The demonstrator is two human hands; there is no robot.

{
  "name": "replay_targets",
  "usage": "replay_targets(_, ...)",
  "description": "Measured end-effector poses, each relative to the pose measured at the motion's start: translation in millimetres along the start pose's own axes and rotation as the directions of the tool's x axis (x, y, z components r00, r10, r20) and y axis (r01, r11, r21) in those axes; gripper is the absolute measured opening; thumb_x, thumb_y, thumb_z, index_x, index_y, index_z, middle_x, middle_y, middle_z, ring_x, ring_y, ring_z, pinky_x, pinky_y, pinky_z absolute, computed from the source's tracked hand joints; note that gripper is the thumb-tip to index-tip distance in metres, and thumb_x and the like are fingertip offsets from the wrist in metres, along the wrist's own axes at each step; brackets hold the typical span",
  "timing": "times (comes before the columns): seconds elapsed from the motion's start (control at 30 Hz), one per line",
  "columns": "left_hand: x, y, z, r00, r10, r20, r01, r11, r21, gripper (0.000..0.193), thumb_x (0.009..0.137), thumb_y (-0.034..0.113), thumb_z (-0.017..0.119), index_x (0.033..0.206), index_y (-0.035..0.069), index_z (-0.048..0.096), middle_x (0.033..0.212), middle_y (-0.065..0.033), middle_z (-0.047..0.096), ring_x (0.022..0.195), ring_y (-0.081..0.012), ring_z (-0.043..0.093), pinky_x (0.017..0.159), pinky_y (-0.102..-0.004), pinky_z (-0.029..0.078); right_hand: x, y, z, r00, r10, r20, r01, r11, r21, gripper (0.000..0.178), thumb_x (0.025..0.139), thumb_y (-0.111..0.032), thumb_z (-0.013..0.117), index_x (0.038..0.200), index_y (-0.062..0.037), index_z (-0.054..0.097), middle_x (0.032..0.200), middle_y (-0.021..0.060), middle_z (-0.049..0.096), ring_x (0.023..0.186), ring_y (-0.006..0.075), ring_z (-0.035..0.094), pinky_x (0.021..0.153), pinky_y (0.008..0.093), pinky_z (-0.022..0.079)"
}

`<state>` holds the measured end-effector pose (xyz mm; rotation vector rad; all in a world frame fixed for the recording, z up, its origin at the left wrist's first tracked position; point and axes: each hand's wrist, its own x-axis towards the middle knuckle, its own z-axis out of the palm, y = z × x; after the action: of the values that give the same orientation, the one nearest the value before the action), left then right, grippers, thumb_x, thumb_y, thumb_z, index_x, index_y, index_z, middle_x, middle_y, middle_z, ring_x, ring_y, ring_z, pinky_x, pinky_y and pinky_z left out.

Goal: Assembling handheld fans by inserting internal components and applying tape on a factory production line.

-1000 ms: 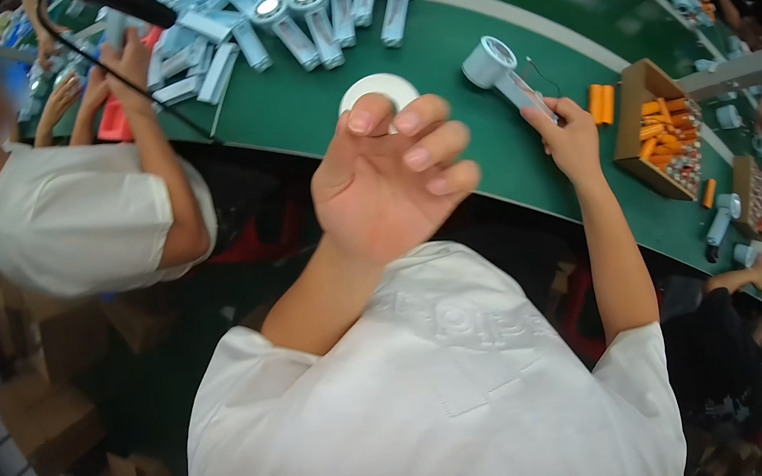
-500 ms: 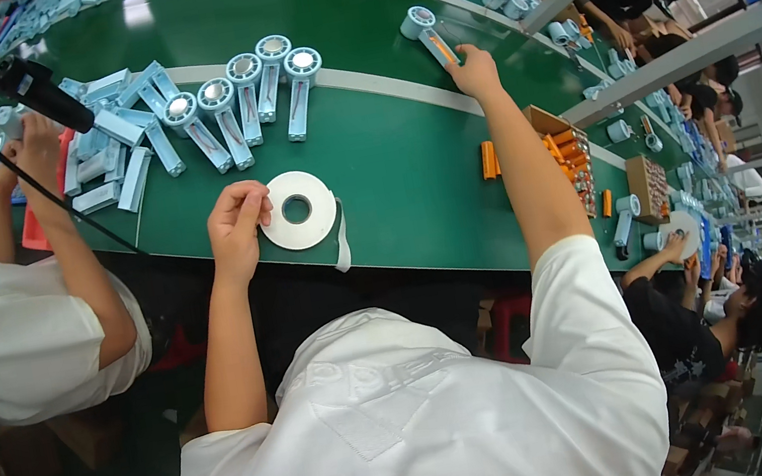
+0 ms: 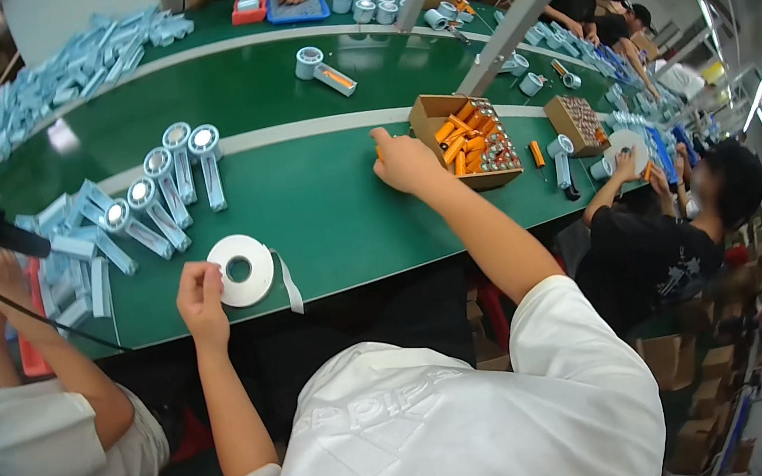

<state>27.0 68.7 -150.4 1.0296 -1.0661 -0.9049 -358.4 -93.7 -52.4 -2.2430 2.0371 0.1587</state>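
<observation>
Beside the roll of white tape [image 3: 243, 270] is my left hand [image 3: 201, 298], thumb and fingers pinched together at the roll's left edge; what they hold, if anything, is too small to make out. A loose strip of tape hangs from the roll's right side. My right hand [image 3: 406, 161] is closed over an orange cylindrical battery on the green table, mostly hidden by the fingers. Right of it stands a cardboard box [image 3: 425, 120] of orange batteries. On the belt beyond lies a light-blue handheld device [image 3: 308, 62] with an orange battery in its handle.
Several light-blue round-headed devices [image 3: 157, 162] stand in a group at left, near piled blue housings [image 3: 61, 253]. A black tool [image 3: 2, 233] on a cable hangs by a co-worker in white [image 3: 58, 443]. Another co-worker [image 3: 670, 220] sits at right; metal posts [image 3: 517, 24] cross the far side.
My right hand has left the device on the far belt and come back to the battery beside the box. The view has shifted; my left hand stays by the tape roll.
</observation>
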Motion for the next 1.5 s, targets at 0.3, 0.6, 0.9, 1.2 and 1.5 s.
replay_targets(0.3,-16.6,17.3,74.3,0.918,0.39,0.07,-0.384,0.833,0.397,0.002,0.099,0.001,0.067,0.097,0.003,0.068,0.103,-0.0068,0.064,0.094,-0.0195,0.058,0.089,-0.029,0.046,-123.3,-23.8,24.9,0.935,-0.079,-0.347,0.319,-0.244,0.916,0.069,0.098,0.007,0.062,0.162,-0.0073,0.041,0.119,0.0171,0.074,0.1,0.0259,0.074,0.088,0.0338,0.06)
replay_targets(0.6,-76.5,74.5,156.5,0.722,-0.391,0.571,0.667,0.612,-0.425,0.032,0.115,0.026,0.054,0.134,0.001,0.062,0.107,-0.0071,0.064,0.085,-0.0167,0.055,0.078,-0.0262,0.045,-179.1,-33.3,30.0,0.81,-0.531,-0.248,0.109,-0.28,0.954,0.076,0.096,0.007,0.064,0.166,-0.0051,0.035,0.136,0.0214,0.066,0.116,0.0291,0.069,0.101,0.0374,0.055)
replay_targets(0.9,-99.6,17.7,109.0,0.793,-0.415,0.446,0.586,0.723,-0.368,0.032,0.116,0.023,0.051,0.139,0.002,0.06,0.111,-0.0061,0.063,0.075,-0.0105,0.045,0.067,-0.022,0.038,-150.3,-54.6,2.7,0.794,-0.474,-0.382,0.539,0.256,0.802,0.055,0.092,-0.005,0.068,0.145,-0.0054,0.054,0.125,0.0141,0.068,0.108,0.0251,0.063,0.097,0.0371,0.048)
replay_targets(1.2,-97.5,43.1,133.8,0.729,-0.602,0.327,0.67,0.726,-0.156,0.025,0.112,0.02,0.056,0.129,0.003,0.063,0.101,-0.0042,0.064,0.075,-0.0103,0.046,0.068,-0.0236,0.04,-178.8,-28.5,-75.3,0.775,-0.583,-0.244,0.606,0.576,0.549,0.04,0.089,-0.008,0.069,0.128,-0.0042,0.069,0.108,0.0094,0.074,0.089,0.0227,0.065,0.082,0.0357,0.052)
replay_targets(1.5,-111.2,37.2,137.8,0.749,-0.483,0.454,0.635,0.72,-0.28,0.022,0.111,0.017,0.057,0.126,0.004,0.063,0.101,-0.0035,0.064,0.076,-0.0094,0.046,0.07,-0.0239,0.04,-177.7,-7.5,-91.6,0.81,-0.533,-0.245,0.554,0.558,0.617,0.043,0.091,-0.01,0.07,0.133,-0.0009,0.068,0.101,0.0082,0.074,0.081,0.0195,0.064,0.076,0.0307,0.051)
